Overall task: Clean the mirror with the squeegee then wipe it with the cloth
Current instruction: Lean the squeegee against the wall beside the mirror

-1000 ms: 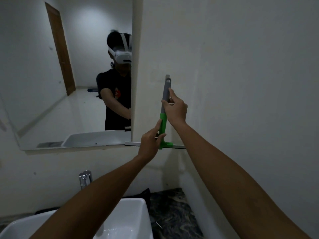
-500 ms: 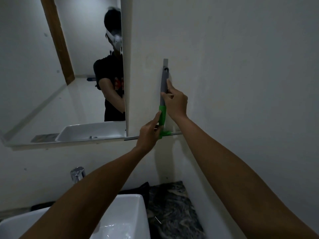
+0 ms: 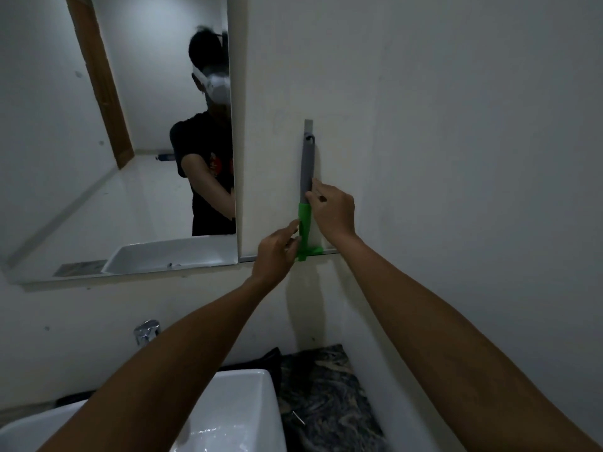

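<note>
1. Squeegee [image 3: 307, 177] hangs upright on a wall hook [image 3: 308, 136] just right of the mirror [image 3: 124, 141], blade at the bottom; no cloth is identifiable.
2. Right hand [image 3: 332, 212] pinches the handle where grey meets green; left hand [image 3: 277, 252] is loosely open, fingertips touching the green neck, not gripping.
3. Likely step: taking it off the hook; lift straight up until the loop clears, steady the blade end with the left, then draw away from the wall.

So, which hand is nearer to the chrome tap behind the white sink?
Left. The left hand is up at the squeegee's green part, above and right of the tap; the right hand is higher and farther right.
</note>
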